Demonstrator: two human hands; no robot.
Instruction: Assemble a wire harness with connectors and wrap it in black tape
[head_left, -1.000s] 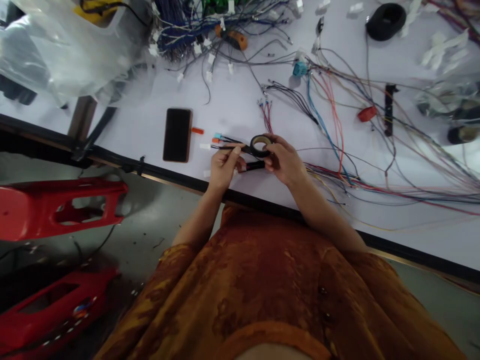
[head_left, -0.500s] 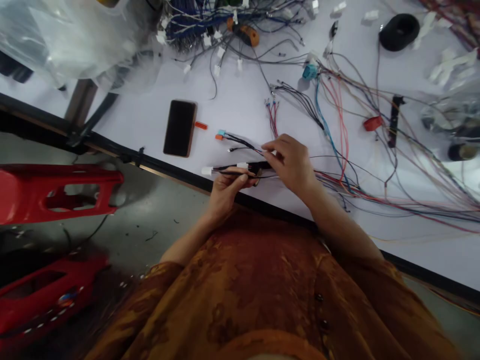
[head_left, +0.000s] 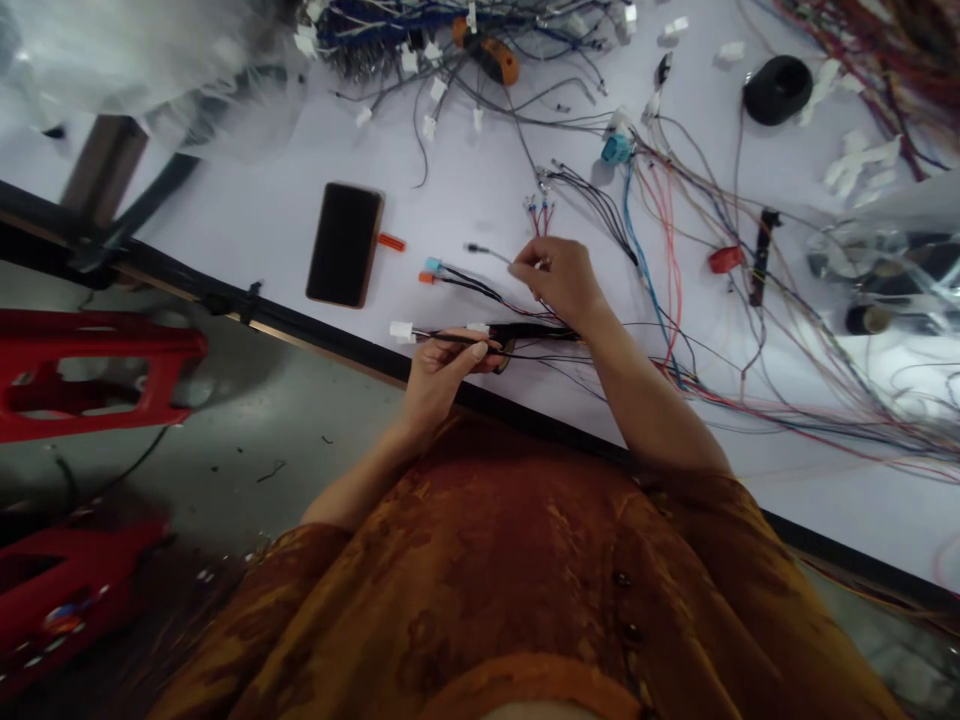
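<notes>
My left hand (head_left: 448,372) is closed on a black-wrapped wire bundle near the table's front edge. A white connector (head_left: 401,331) sticks out to the left of its fingers. Above it, my right hand (head_left: 556,277) pinches a thin dark wire (head_left: 496,253) whose terminal end points left. Between the hands, a branch with a light-blue and orange connector (head_left: 430,272) lies on the table. Black sleeving (head_left: 529,330) runs right from my left hand, and a roll of tape seems to be partly hidden behind its fingers.
A phone (head_left: 345,245) lies left beside an orange strip (head_left: 391,242). Long coloured wires (head_left: 787,415) spread to the right. At the back are orange-handled pliers (head_left: 487,52), a teal connector (head_left: 616,149) and a black tape roll (head_left: 778,90). Red stools (head_left: 97,370) stand at the left.
My right hand has lifted the dark wire up from the bundle, and its end now sits higher, above the blue and orange connector. My left hand keeps its grip. The view has shifted slightly.
</notes>
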